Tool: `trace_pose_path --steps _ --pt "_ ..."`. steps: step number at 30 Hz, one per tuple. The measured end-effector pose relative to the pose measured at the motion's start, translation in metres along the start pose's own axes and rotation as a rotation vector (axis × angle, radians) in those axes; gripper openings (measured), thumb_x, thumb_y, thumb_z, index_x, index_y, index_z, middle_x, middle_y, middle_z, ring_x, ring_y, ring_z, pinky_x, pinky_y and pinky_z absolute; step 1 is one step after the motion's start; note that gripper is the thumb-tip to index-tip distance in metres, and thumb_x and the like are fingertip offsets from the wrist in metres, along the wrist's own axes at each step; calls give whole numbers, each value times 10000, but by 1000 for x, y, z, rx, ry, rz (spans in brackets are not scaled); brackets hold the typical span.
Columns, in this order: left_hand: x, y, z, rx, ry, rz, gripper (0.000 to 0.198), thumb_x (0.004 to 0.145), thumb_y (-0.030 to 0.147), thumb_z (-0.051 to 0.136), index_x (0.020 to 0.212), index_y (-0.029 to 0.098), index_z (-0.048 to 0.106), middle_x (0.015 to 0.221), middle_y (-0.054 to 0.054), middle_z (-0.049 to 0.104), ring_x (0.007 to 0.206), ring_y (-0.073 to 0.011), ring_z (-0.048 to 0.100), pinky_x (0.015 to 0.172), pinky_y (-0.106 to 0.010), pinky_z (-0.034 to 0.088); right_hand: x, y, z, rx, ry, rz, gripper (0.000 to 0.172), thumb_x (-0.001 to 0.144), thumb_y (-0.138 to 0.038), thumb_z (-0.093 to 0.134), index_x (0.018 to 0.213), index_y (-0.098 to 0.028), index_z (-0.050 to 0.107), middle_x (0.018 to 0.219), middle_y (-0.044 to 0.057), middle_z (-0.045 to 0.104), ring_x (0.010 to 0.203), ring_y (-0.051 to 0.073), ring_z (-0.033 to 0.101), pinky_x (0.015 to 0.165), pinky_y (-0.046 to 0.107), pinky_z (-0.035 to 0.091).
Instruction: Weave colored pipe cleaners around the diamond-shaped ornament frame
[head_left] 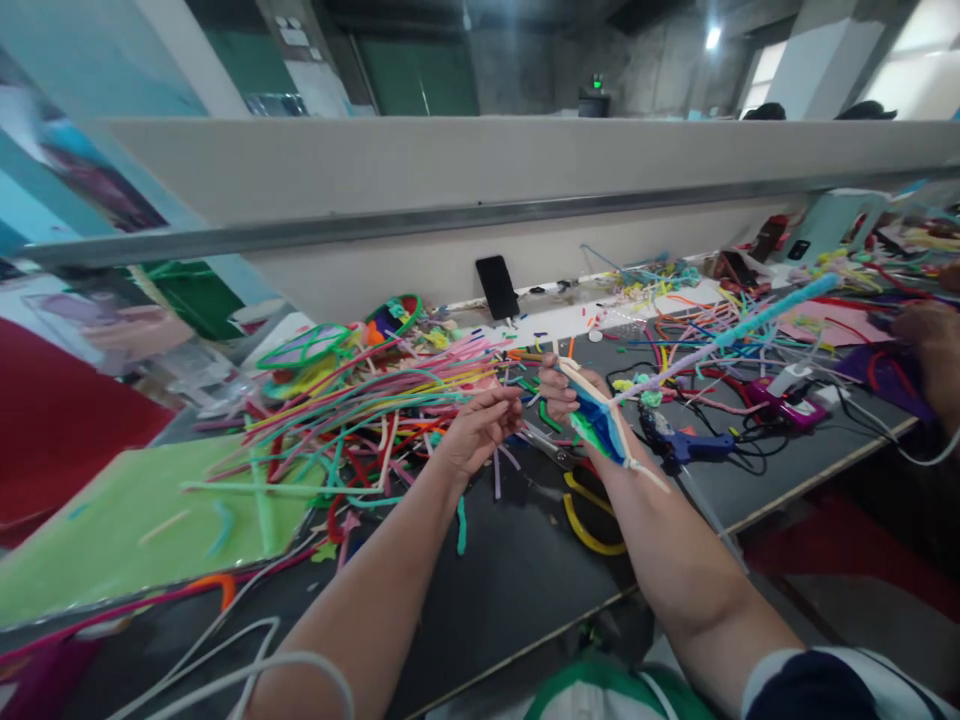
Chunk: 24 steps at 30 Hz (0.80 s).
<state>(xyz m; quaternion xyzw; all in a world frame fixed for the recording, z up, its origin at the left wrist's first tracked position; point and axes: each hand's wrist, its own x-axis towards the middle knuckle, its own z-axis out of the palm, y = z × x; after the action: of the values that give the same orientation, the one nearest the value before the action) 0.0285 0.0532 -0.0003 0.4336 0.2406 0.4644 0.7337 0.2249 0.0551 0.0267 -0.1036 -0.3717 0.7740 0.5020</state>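
My right hand (559, 395) is closed around a pipe-cleaner craft piece (600, 410), which has a cream edging, blue and green inside, and a long fuzzy stem (720, 340) in lilac and light blue reaching up to the right. To its left, my left hand (480, 430) has its fingertips pinched together; whatever may be between them is too small to make out. The two hands are a short way apart. Under my right forearm lie scissors (592, 520) with yellow handles, partly hidden. A heap of coloured pipe cleaners (360, 400) spreads beyond my left hand.
A blue glue gun (697, 447) rests right of my forearm, near a magenta power strip (787, 400) with cables. A black phone (497, 287) leans at the back. Green sheet (135, 520) lies left. Another person's hand (934, 340) is at the far right.
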Motion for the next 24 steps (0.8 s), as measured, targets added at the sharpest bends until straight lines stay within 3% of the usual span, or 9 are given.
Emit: trace_pose_path --steps 4,8,12,16,20,24 --pt "0 -1 0 -9 -2 13 275 743 175 699 1014 128 689 859 -68 677 761 -144 637 720 -276 519 0 7 -10 -37 23 -46 227 803 -285 479 1019 -237 528 662 -26 357 475 89 244 374 200 251" --pt "3 -2 -1 -25 3 19 262 743 174 698 1001 128 688 851 -71 681 747 -147 641 707 -278 516 1 6 -8 -91 66 -52 200 835 -288 466 1009 -246 555 654 -12 414 480 102 308 406 225 312" --pt "6 1 -2 -26 15 50 216 738 190 707 941 122 681 801 -59 677 700 -136 640 682 -268 520 5 3 3 -166 -56 77 176 770 -284 604 924 -209 562 633 -32 481 451 73 373 372 181 284" --pt "7 2 -3 -7 7 52 193 747 253 712 875 121 655 725 -44 664 604 -121 626 583 -237 516 6 10 13 -339 -44 152 264 719 -286 717 899 -163 569 633 -20 594 486 84 507 454 193 400" --pt "3 5 -7 42 -34 -37 250 728 338 729 802 122 626 657 -41 657 506 -124 606 470 -219 489 2 16 23 -484 -57 140 266 710 -294 743 852 -144 576 711 0 642 620 106 591 616 223 456" --pt "-4 18 -18 162 -138 -213 430 769 544 629 764 115 615 581 -62 651 464 -156 617 428 -231 490 0 17 27 -624 -113 158 316 703 -290 745 922 -170 552 759 -26 640 672 112 589 653 230 432"
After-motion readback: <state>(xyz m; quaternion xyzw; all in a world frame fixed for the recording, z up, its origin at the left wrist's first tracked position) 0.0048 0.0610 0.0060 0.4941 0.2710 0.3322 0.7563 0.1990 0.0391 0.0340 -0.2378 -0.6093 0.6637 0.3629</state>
